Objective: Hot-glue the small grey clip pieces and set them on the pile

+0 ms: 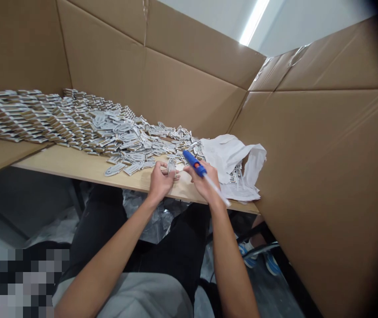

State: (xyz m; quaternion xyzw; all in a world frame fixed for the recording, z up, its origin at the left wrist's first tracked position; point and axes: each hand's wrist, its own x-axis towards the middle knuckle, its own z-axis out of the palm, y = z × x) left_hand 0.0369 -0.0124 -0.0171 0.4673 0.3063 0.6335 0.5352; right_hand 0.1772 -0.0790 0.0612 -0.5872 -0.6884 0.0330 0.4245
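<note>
Near the table's front edge, my left hand (161, 180) pinches a small flat grey-and-white piece (171, 165) with a pointed oval outline, held upright. Close on its right, my right hand (205, 184) is closed round a blue glue gun (194, 162) with an orange part. A long white glue stick (217, 189) trails from it toward my wrist. The fingertips of the two hands are a small gap apart. Just beyond them lies a loose heap of similar pieces (135, 141). My fingers hide part of the held piece and of the tool.
Neat stacked rows of pieces (26, 117) fill the left of the wooden table (72, 165). A crumpled white plastic bag (223, 152) with pieces in it lies at right. Tall cardboard walls (189, 75) enclose the back and sides. Clear plastic lies below; a person's blue shoes (271, 263) show at lower right.
</note>
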